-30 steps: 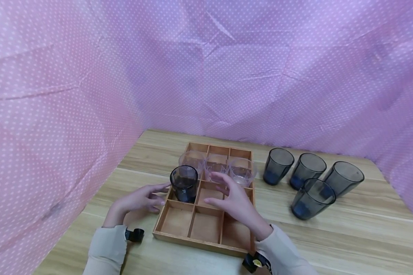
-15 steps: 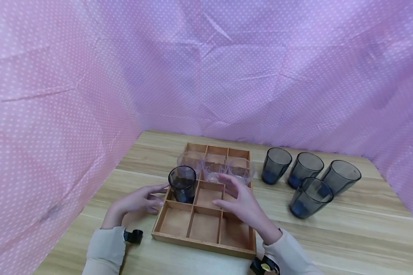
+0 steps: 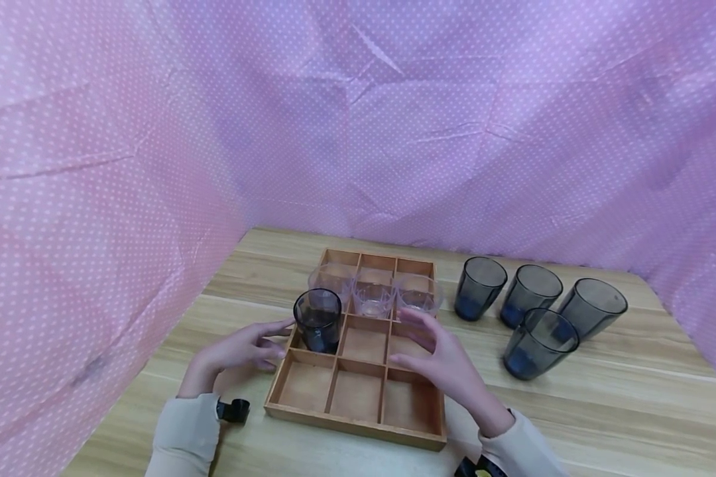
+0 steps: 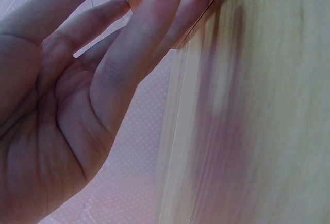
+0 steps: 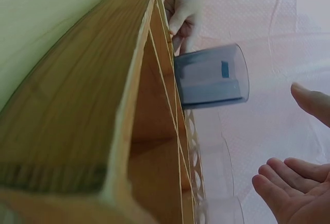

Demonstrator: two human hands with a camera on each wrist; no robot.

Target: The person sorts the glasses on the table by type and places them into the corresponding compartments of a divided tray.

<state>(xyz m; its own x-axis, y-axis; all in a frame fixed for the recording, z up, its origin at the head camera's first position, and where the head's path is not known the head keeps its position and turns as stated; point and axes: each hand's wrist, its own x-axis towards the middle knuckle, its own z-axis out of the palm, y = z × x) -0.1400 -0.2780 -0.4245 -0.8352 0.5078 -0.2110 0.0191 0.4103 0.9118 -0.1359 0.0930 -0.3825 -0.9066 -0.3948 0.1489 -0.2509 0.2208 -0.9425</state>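
Above tray (image 3: 355,428), right side: right hand (image 3: 450,368), spread, nearer four tumblers (image 3: 531,354) right of tray (left hand (image 3: 235,352), relaxed, at left edge).

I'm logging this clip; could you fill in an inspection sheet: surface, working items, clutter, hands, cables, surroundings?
Surface: wood-grain table, light in colour.
Working items: divided wooden tray with three clear glasses across its back row and one dark glass upright in the left compartment of the next row; four more dark glasses upright on the table, right of the tray.
Clutter: nothing seen.
Hands: left hand with relaxed fingers at the tray's left edge, beside the dark glass; right hand open above the tray's right side, holding nothing.
Cables: nothing seen.
Surroundings: pink-purple dotted cloth behind and beside the table.
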